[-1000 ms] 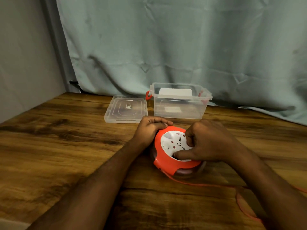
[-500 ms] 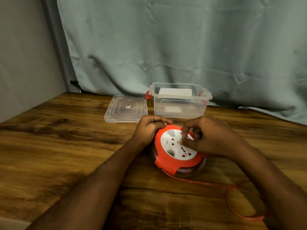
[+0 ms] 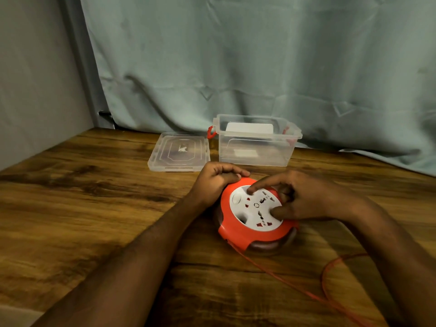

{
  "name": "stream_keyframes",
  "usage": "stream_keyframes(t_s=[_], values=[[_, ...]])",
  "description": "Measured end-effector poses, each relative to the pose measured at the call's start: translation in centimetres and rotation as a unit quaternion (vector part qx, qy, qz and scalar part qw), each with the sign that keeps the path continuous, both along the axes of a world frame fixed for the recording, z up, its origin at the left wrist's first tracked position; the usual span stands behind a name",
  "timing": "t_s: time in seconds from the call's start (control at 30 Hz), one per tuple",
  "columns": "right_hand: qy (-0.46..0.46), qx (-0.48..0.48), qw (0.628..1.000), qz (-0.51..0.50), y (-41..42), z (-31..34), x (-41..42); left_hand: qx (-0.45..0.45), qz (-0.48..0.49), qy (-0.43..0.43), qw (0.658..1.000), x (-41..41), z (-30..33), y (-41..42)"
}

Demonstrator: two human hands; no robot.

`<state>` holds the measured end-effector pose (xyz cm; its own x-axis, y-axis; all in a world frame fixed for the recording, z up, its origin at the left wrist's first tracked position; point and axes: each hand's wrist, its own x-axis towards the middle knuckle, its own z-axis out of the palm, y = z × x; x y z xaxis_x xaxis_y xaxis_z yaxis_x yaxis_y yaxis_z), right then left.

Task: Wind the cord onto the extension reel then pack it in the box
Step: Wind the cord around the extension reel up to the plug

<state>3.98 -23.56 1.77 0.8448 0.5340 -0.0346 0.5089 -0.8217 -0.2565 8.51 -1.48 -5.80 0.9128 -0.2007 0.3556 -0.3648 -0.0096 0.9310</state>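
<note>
An orange extension reel (image 3: pixel 245 230) with a white round socket face lies flat on the wooden table (image 3: pixel 82 208). My left hand (image 3: pixel 217 179) grips its far left rim. My right hand (image 3: pixel 304 199) rests on the white face, with the forefinger pressed near the top and the thumb on the lower right. A thin orange cord (image 3: pixel 325 277) leaves the reel's front edge and loops over the table to the lower right. The clear plastic box (image 3: pixel 257 149) with red latches stands open behind the reel.
The box's clear lid (image 3: pixel 180 153) lies flat to the left of the box. A pale green curtain (image 3: pixel 259 67) hangs along the back of the table. A grey wall (image 3: pixel 35 79) stands on the left.
My right hand has turned on the white face, with the forefinger now reaching to the top left. The cord loop on the table has shifted. My left hand has kept its hold.
</note>
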Motion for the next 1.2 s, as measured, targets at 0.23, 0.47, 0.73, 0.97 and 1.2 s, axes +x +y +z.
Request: stream_keyframes(t_s=[0.23, 0.47, 0.73, 0.97, 1.2], values=[[-0.060, -0.046, 0.996, -0.042, 0.7, 0.2, -0.7, -0.031, 0.016, 0.013, 0.999, 0.2, 0.0, 0.1], [-0.133, -0.069, 0.987, -0.049, 1.5, 0.3, -1.1, -0.043, 0.047, 0.033, 0.997, 0.4, -0.1, 0.0], [-0.146, -0.080, 0.985, -0.046, 1.7, 0.0, -1.0, -0.045, 0.048, 0.038, 0.997, 0.4, -0.2, 0.1], [-0.152, -0.058, 0.985, -0.053, 2.1, -0.7, -0.9, -0.042, 0.053, 0.038, 0.997, 0.2, 0.0, -0.1], [-0.166, -0.033, 0.984, -0.053, 2.5, -1.0, -0.9, -0.017, 0.055, 0.025, 0.998, 0.0, 0.0, 0.0]])
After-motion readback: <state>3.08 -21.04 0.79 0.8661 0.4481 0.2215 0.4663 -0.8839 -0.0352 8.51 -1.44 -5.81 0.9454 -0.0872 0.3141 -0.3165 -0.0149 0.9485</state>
